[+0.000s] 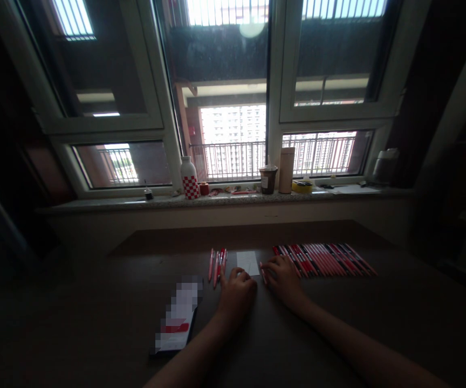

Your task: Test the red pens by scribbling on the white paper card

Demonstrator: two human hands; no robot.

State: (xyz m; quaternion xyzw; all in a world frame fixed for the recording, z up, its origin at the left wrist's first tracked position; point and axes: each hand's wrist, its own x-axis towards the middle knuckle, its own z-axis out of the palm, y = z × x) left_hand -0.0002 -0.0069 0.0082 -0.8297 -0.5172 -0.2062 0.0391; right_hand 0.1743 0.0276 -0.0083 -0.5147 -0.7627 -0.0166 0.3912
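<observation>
My left hand (238, 293) rests on the dark table at the near edge of a small white paper (248, 262). Its fingers are loosely bent and spread, and nothing shows in them. Just left of it lie several pink and red pens (216, 269), with the outer finger close to the nearest one. My right hand (285, 277) has its fingertips closed on a pink pen (262, 273) beside the paper's right edge. Partly behind that hand begins a long row of pens (326, 260), pink, red and black, laid side by side.
A phone (178, 318) with a blurred screen lies left of my left forearm. On the windowsill (160, 201) beyond the table (136, 258) stand a red-checked white bottle (190, 180), a dark drink cup (268, 180), a tan tumbler (286, 170) and a yellow tape roll (302, 187).
</observation>
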